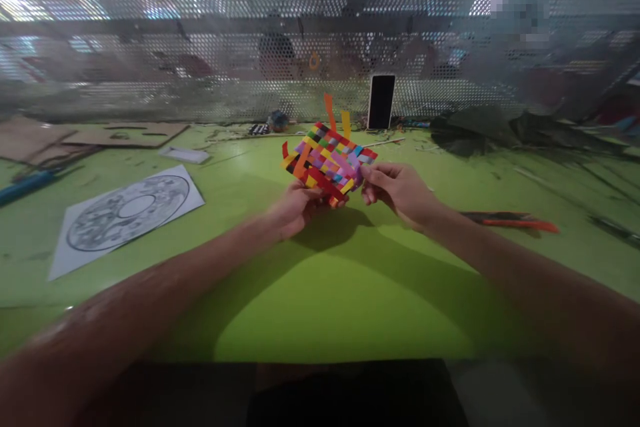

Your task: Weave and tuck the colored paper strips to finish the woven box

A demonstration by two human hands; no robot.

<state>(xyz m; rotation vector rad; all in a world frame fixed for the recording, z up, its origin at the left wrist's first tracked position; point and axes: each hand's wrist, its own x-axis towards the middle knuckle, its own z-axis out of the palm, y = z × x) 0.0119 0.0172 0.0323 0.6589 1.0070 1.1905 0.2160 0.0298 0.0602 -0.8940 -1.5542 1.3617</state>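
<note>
On my remote feed, left hand (295, 209) clamped the woven mat (323, 155), right hand (397, 190) pinched its edge, in front of the phone (381, 102). I judged uneven tugging could loosen strips (346, 124).

Both forearms are extended forward. The left hand (297, 210) is held palm up, fingers curled; the right hand (395, 192) is turned inward, thumb and forefinger pinched.

Open green tabletop (345, 320) nearest the wearer, perforated panel (220, 53) blocking the far side
</note>
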